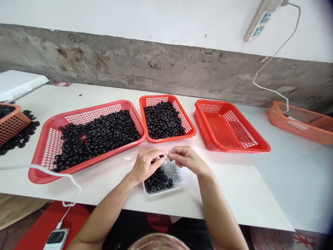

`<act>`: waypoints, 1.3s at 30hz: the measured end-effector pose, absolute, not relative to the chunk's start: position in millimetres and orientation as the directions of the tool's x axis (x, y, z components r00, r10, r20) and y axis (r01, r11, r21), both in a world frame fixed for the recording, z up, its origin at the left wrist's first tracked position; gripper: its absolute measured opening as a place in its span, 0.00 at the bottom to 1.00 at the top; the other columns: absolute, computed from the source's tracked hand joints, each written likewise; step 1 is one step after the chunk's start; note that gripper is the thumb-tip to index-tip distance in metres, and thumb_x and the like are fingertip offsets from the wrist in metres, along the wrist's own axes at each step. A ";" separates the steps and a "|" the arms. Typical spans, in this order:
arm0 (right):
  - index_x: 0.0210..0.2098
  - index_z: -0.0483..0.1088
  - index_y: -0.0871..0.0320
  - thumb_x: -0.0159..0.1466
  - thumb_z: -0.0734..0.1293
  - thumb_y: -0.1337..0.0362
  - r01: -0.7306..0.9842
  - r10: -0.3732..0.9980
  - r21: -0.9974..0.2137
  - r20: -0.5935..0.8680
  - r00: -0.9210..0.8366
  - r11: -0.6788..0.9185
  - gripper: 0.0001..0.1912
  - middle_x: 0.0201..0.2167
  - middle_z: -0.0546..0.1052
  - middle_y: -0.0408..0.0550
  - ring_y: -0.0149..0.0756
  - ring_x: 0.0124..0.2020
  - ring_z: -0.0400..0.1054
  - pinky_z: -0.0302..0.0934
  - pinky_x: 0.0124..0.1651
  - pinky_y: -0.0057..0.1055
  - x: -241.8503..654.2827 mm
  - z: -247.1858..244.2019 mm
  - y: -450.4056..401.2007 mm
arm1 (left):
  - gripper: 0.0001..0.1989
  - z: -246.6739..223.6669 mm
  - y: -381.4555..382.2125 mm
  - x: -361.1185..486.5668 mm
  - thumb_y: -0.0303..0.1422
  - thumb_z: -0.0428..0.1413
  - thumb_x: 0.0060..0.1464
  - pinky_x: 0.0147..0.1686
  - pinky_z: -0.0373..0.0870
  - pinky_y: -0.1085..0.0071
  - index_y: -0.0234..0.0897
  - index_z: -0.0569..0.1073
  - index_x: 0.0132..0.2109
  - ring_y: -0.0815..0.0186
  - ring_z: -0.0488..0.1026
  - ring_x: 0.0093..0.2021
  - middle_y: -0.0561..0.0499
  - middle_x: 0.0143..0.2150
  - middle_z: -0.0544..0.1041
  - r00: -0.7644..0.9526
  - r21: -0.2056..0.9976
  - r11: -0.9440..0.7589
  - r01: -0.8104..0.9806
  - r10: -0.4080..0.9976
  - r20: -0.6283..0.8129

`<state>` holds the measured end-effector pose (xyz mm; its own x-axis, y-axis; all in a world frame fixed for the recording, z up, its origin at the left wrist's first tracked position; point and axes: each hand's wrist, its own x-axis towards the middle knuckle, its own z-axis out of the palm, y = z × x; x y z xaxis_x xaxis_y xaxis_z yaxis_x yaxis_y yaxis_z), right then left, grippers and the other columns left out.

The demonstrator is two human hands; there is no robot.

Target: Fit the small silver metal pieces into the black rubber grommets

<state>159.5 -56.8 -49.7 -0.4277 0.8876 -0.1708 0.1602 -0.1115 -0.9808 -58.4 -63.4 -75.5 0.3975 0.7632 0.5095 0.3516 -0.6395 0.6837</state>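
Note:
Both hands meet over a clear plastic tray near the table's front edge. Black ring-shaped parts fill its left side, and small clear, shiny pieces lie on its right. My left hand is closed in a pinch, with a black part between its fingertips. Close beside it, my right hand pinches something tiny that I cannot make out. The fingertips of the two hands nearly touch.
Behind the hands stand a large red basket and a smaller one, both holding black parts. Stacked red baskets are to the right, an orange basket beyond. A white cable crosses the left.

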 end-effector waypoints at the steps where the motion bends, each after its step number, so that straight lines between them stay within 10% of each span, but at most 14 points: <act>1: 0.31 0.75 0.60 0.61 0.72 0.47 0.145 0.879 -0.981 -0.181 -0.441 -0.130 0.21 0.22 0.69 0.38 0.23 0.20 0.55 0.49 0.22 0.23 158.6 -51.1 -55.3 | 0.06 -75.7 -63.7 -57.6 0.31 0.56 0.64 0.32 0.71 0.72 0.40 0.77 0.46 0.68 0.74 0.29 0.51 0.33 0.80 0.391 0.655 -0.655 0.376 0.753 0.529; 15: 0.35 0.73 0.60 0.64 0.70 0.45 0.040 0.844 -0.972 -0.222 -0.488 -0.233 0.22 0.26 0.75 0.41 0.22 0.16 0.59 0.51 0.17 0.21 158.0 -63.8 -66.2 | 0.08 -83.4 -65.4 -53.8 0.29 0.53 0.65 0.36 0.72 0.70 0.41 0.76 0.47 0.66 0.77 0.33 0.50 0.35 0.81 0.487 0.406 -0.766 0.499 0.635 0.599; 26: 0.37 0.77 0.58 0.65 0.70 0.48 0.078 0.952 -0.997 -0.020 -0.306 0.005 0.18 0.19 0.69 0.39 0.26 0.19 0.59 0.55 0.23 0.25 149.3 -67.1 -70.7 | 0.04 -74.7 -65.5 -56.4 0.30 0.52 0.66 0.33 0.68 0.72 0.39 0.72 0.45 0.68 0.73 0.30 0.52 0.33 0.76 0.441 0.693 -0.591 0.413 0.795 0.416; 34: 0.37 0.74 0.58 0.67 0.69 0.50 0.138 0.918 -0.990 -0.032 -0.396 0.025 0.16 0.22 0.71 0.38 0.26 0.19 0.61 0.57 0.24 0.24 148.4 -68.1 -73.4 | 0.05 -78.7 -68.3 -53.1 0.28 0.52 0.65 0.34 0.66 0.69 0.39 0.71 0.45 0.66 0.72 0.30 0.51 0.33 0.77 0.446 0.489 -0.719 0.495 0.692 0.567; 39: 0.38 0.76 0.57 0.70 0.67 0.56 0.367 0.923 -0.873 0.204 -0.325 0.322 0.12 0.27 0.78 0.42 0.28 0.23 0.68 0.63 0.29 0.24 149.3 -74.8 -75.9 | 0.03 -77.1 -69.9 -52.6 0.29 0.52 0.66 0.35 0.65 0.69 0.39 0.70 0.44 0.67 0.71 0.30 0.51 0.34 0.77 0.431 0.549 -0.657 0.517 0.753 0.496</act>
